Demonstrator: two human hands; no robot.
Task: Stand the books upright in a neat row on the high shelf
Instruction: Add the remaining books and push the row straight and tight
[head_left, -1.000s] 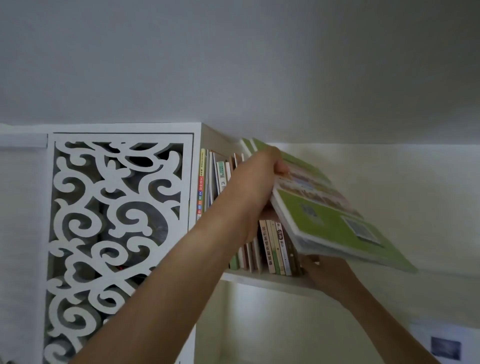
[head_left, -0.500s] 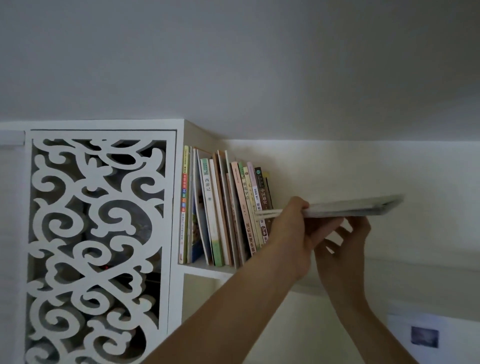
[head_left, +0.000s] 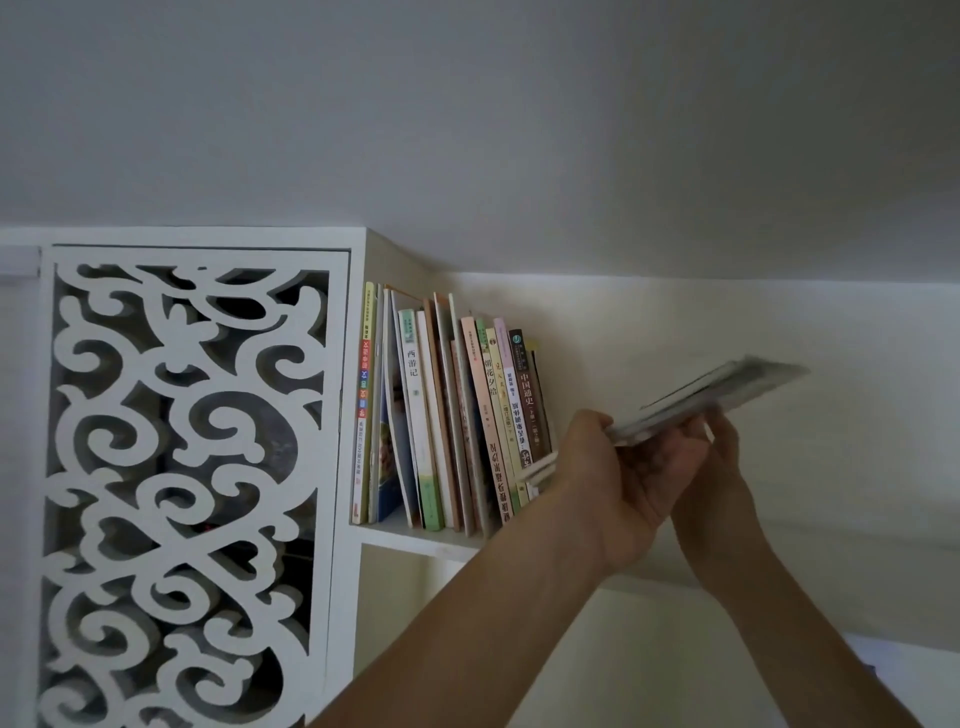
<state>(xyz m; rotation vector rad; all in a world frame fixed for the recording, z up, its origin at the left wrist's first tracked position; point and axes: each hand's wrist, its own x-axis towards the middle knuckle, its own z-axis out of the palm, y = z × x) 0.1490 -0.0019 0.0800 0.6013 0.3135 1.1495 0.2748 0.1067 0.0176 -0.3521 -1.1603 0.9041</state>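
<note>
On the high shelf (head_left: 415, 538), a row of books (head_left: 452, 415) is already standing, leaning slightly. Left hand (head_left: 631, 467) is gripping a thin stack of books (head_left: 727, 395) held flat, right hand (head_left: 724, 447) supporting beneath; its grip unclear. Stack is awaiting upright placement.

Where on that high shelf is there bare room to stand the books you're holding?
Free: the shelf stretch right of the standing row of books, along the wall. It lies behind the left hand and right hand, which hold the thin books. Crowded: between the cabinet side and the row's right end, books packed and leaning.
</note>
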